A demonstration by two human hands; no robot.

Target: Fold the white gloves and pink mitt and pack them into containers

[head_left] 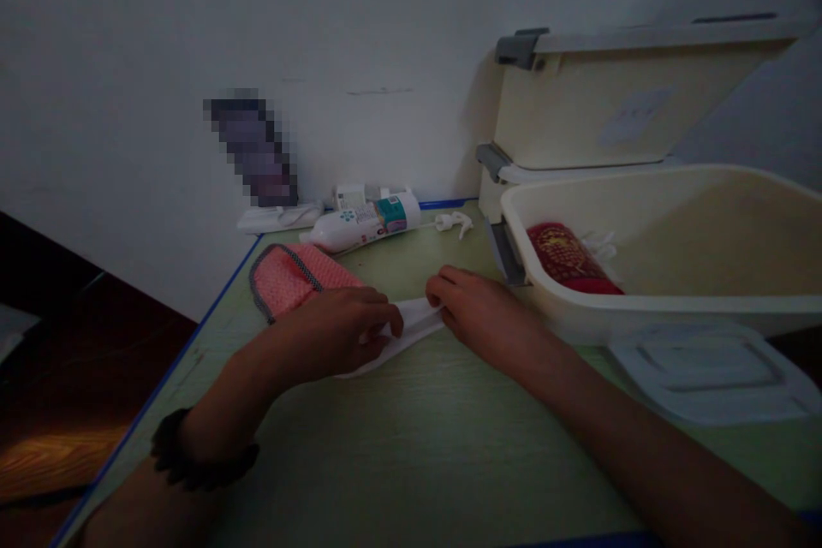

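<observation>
Pinching a thin white sheet (420,319) in their fingers (442,284), the left hand (353,325) and right hand (472,308) hold it at separate spots above the green surface (424,454). Behind them lie a pink cloth (282,281) and a white bottle (360,224).

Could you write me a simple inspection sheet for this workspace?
Surface: green tabletop with blue edging.
Job's things: thin white sheet, partly hidden by the left hand.
Clutter: pink cloth, bottle on its side, loose pump head, open cream bin holding a red item.
Hands: left and right hand both grip the white sheet.
Cables: nothing seen for certain.
Surroundings: pale wall behind; dark floor at left.
</observation>
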